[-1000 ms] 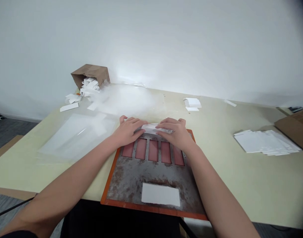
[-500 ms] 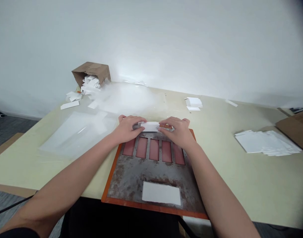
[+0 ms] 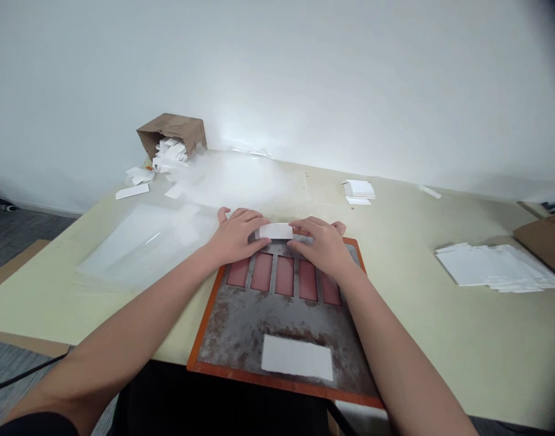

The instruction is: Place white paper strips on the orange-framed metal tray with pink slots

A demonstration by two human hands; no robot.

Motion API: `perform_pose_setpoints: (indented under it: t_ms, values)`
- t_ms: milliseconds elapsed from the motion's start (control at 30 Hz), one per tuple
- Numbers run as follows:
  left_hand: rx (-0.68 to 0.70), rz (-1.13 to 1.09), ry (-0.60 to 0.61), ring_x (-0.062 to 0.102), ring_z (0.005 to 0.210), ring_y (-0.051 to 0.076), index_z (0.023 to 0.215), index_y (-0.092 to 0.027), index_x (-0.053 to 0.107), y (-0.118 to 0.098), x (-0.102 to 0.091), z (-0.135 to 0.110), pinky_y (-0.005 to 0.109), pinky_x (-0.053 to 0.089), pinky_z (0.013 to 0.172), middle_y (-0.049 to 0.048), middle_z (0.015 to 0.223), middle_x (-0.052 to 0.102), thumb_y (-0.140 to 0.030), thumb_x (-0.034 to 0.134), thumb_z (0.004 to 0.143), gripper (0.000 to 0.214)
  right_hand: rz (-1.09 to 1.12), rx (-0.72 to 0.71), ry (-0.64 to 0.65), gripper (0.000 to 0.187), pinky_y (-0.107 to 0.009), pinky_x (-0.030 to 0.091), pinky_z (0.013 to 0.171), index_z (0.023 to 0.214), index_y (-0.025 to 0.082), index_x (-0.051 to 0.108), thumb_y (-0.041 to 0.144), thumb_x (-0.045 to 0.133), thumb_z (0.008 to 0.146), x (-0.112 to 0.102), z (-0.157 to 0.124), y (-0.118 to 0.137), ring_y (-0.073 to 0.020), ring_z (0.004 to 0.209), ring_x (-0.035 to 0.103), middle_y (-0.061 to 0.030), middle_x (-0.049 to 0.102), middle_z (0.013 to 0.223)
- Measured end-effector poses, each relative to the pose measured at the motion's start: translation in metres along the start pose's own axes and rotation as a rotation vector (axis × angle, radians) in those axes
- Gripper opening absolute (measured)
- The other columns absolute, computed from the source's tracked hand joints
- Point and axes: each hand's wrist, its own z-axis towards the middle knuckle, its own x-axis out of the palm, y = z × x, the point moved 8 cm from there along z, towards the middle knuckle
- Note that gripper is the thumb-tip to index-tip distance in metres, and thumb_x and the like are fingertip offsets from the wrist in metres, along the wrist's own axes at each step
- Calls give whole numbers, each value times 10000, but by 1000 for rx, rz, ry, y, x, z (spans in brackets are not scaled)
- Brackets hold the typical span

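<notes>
Between my two hands is a small white card [image 3: 276, 231], held at its ends above the far edge of a grey metal plate [image 3: 232, 321] with an orange rim. My left hand [image 3: 241, 235] pinches the card's left end between thumb and fingers. At the right end, my right hand [image 3: 320, 242] grips it the same way. The card looks slightly bowed. Nearer me, the plate has a row of several rectangular recesses with a pinkish-red floor [image 3: 285, 276]. A white rectangular piece [image 3: 297, 357] lies flat on the plate's near part.
At the back left, a cardboard box [image 3: 177, 126] lies open with white pieces spilling out. Clear plastic sheets [image 3: 136, 242] spread over the table's left side. A small stack of white cards [image 3: 359, 190] sits at the back; larger white sheets [image 3: 495, 266] lie right, beside another cardboard box [image 3: 543, 242].
The card between my hands has tilted so more of its white face shows, and it now looks bowed. My hands stay in nearly the same place. The whole view has shifted slightly.
</notes>
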Motion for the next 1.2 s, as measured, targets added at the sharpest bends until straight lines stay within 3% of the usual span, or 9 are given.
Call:
perform_pose_setpoints:
  t_ms: [233, 400, 500, 633, 833, 900, 1000, 1100, 1200]
  values:
    - [-16, -37, 6, 533, 1224, 330, 1222, -255, 630, 2, 0, 1, 541, 214, 1023, 105, 1324, 638, -500, 501, 948, 389, 32, 3, -20, 265, -413, 244, 867, 1103, 268, 681, 309, 700, 841, -1, 0, 0, -267, 1036, 634, -29, 701, 1094]
    - [-20, -41, -90, 539, 1217, 313, 1236, -242, 605, 0, -7, -1, 526, 204, 1022, 116, 1331, 633, -491, 479, 972, 384, 134, 112, -101, 346, -455, 294, 908, 1118, 252, 662, 442, 691, 831, -4, -1, -7, -241, 884, 653, -41, 709, 1040]
    - [-21, -38, -176, 551, 1197, 300, 1226, -242, 604, -3, -15, -2, 516, 195, 1024, 115, 1314, 643, -503, 474, 977, 383, 320, 191, -116, 346, -444, 391, 880, 1037, 230, 662, 495, 667, 815, 0, -1, -14, -228, 829, 648, -46, 713, 959]
    - [1, 22, -295, 554, 1209, 303, 1208, -247, 617, -6, -24, -6, 519, 163, 1044, 107, 1281, 663, -521, 491, 971, 384, 672, 249, -100, 322, -341, 471, 745, 944, 205, 642, 476, 693, 779, 10, 1, -17, -206, 835, 641, -56, 703, 893]
    - [36, 22, -296, 543, 1229, 329, 1147, -261, 656, -11, -21, -7, 525, 136, 1082, 99, 1232, 690, -616, 565, 896, 444, 916, 304, -150, 319, -293, 458, 678, 874, 189, 626, 465, 718, 742, 12, 1, -14, -162, 729, 615, -36, 680, 794]
    - [31, -45, -302, 551, 1218, 329, 1115, -253, 664, -10, -23, -7, 526, 152, 1092, 101, 1235, 686, -654, 604, 849, 485, 936, 322, -178, 323, -285, 448, 664, 873, 184, 637, 453, 736, 725, 9, 0, -15, -151, 705, 600, -31, 674, 771]
    - [-25, -263, -341, 580, 1179, 286, 1092, -231, 666, 0, -26, -7, 495, 269, 1077, 101, 1224, 680, -618, 514, 915, 451, 957, 337, -186, 324, -268, 416, 608, 870, 180, 649, 439, 756, 706, 7, 0, -16, -133, 658, 564, -30, 676, 765]
    - [-70, -547, -388, 628, 1038, 228, 996, -195, 675, 14, -23, -4, 398, 452, 958, 100, 1079, 706, -576, 397, 973, 472, 971, 330, -72, 340, -254, 349, 523, 887, 182, 667, 447, 766, 698, 13, -1, -7, -103, 561, 467, -22, 663, 746]
    - [-140, -748, -399, 643, 919, 192, 907, -182, 677, 28, -13, -1, 325, 537, 827, 82, 971, 702, -563, 415, 964, 465, 977, 324, 97, 337, -246, 316, 478, 905, 186, 687, 460, 750, 720, 26, -4, 14, -87, 526, 415, -26, 660, 777]
